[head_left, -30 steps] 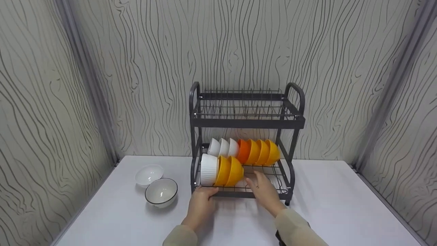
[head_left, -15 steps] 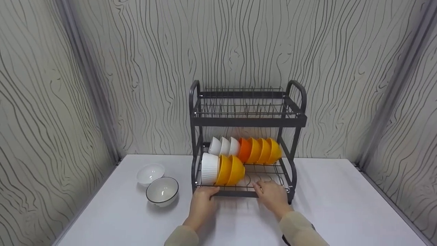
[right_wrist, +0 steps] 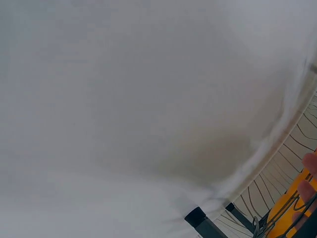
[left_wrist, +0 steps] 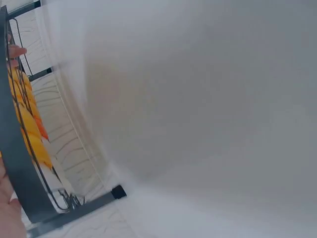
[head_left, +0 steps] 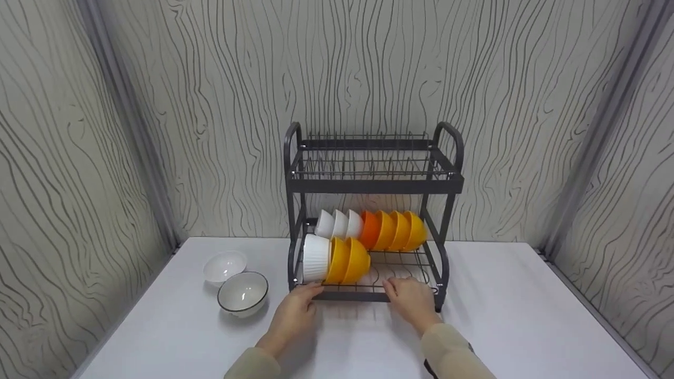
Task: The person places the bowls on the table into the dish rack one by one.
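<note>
A black two-tier dish rack stands on the table. My left hand is at the left part of its lower front rail, fingertips over the rail below the white fluted bowl. My right hand holds the same rail farther right; in the right wrist view its fingers reach over behind the wires. Beside the fluted bowl, two yellow bowls stand on edge in the front row. Behind them are white bowls, an orange bowl and several yellow bowls.
Left of the rack on the white table sit a white bowl and a dark-rimmed bowl, close together. The upper tier carries only its wire dividers. Patterned panels enclose the table behind and at the sides.
My right hand has drawn back from beside the front yellow bowl to the rack's front rail. My left hand has shifted slightly left along the rail. The bowls stay in place.
</note>
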Motion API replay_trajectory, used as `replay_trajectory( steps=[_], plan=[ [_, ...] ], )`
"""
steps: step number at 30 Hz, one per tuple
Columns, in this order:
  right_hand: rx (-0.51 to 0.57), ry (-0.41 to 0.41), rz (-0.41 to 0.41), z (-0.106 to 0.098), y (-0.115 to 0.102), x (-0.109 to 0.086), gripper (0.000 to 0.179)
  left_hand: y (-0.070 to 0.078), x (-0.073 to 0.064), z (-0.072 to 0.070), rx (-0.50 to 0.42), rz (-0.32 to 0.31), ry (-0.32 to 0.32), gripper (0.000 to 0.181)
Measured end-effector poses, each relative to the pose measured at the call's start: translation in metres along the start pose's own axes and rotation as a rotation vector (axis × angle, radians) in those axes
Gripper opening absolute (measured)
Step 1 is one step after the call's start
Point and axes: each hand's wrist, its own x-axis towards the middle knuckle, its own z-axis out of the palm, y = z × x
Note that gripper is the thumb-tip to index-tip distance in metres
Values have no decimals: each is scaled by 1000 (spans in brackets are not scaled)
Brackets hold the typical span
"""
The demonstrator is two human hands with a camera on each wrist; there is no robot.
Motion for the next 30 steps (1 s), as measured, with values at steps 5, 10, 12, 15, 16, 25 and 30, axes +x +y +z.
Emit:
replay_trajectory(
  steps=[5, 10, 12, 15, 16, 25, 30],
  plan=[
    [7, 10, 17, 4, -5, -1, 28, -30, -3, -29, 48, -23, 157, 34],
    [-5, 20, 45, 5, -3, -2, 29, -66, 0, -64, 110, -169, 149, 34],
    [-11, 56, 39, 7, -2, -3, 30, -83, 1, -75, 135, -219, 114, 39],
    [-17, 113, 24, 8, 0, -4, 30, -111, -1, -88, 186, -246, 72, 43],
    [-18, 135, 19, 9, 0, -5, 30, -119, -2, -91, 208, -265, 61, 43],
    [-57, 294, -30, 14, 2, -6, 22, -157, -16, -108, 341, -310, -8, 51],
    [-72, 294, -38, 14, -2, -6, 22, -169, -18, -105, 419, -357, -116, 51]
  ],
)
